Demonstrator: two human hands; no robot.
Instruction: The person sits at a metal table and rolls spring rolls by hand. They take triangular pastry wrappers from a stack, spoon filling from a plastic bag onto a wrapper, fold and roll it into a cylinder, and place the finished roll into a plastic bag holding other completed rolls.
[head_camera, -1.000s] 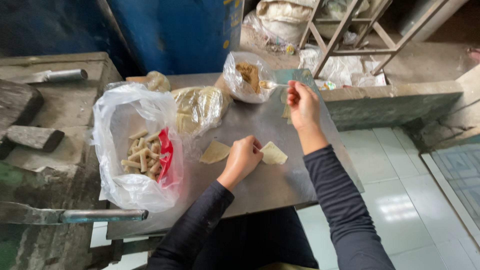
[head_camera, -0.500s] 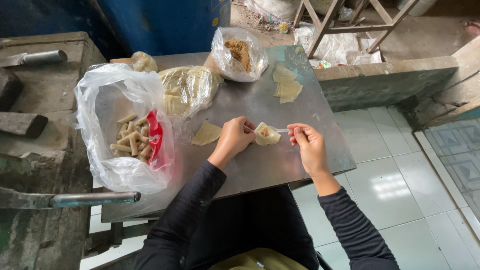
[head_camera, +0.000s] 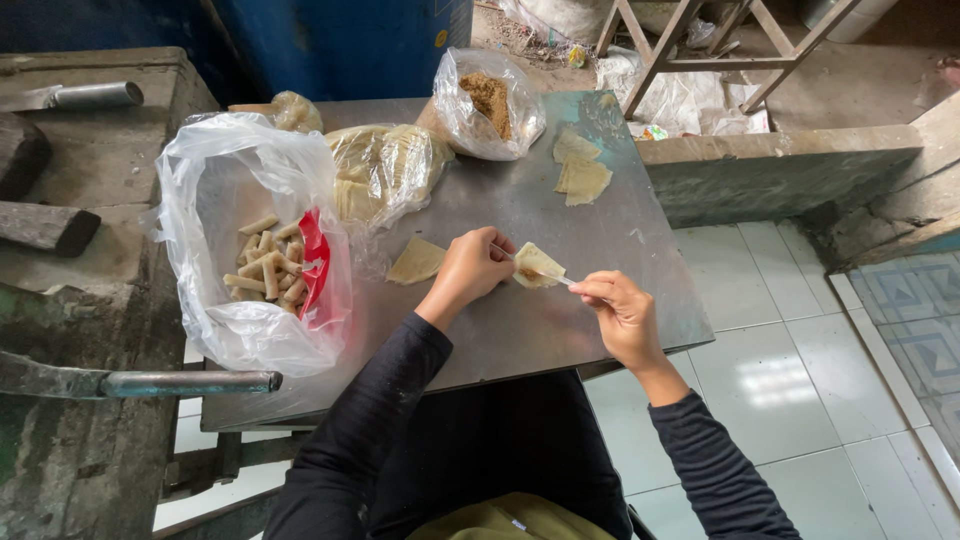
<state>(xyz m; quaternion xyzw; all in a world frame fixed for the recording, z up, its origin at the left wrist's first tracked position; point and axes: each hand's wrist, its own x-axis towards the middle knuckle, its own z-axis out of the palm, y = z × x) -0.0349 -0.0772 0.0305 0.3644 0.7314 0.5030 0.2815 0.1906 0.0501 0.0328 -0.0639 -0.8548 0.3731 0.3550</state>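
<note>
Fingertips of the left hand (head_camera: 470, 270) pin a thin pale square pastry wrapper (head_camera: 537, 264) flat on the grey steel tabletop (head_camera: 520, 330), while the right hand (head_camera: 620, 310) pinches a slim white plastic spoon (head_camera: 560, 280) over its filling. Wrapper looks floppy and tear-prone, so I'd hold it by the edges. Nearby sit a spare wrapper (head_camera: 415, 262) and a clear plastic bag of finished rolls (head_camera: 265, 270).

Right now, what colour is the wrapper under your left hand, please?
Pale yellow wrapper, left hand beside it; head view.
</note>
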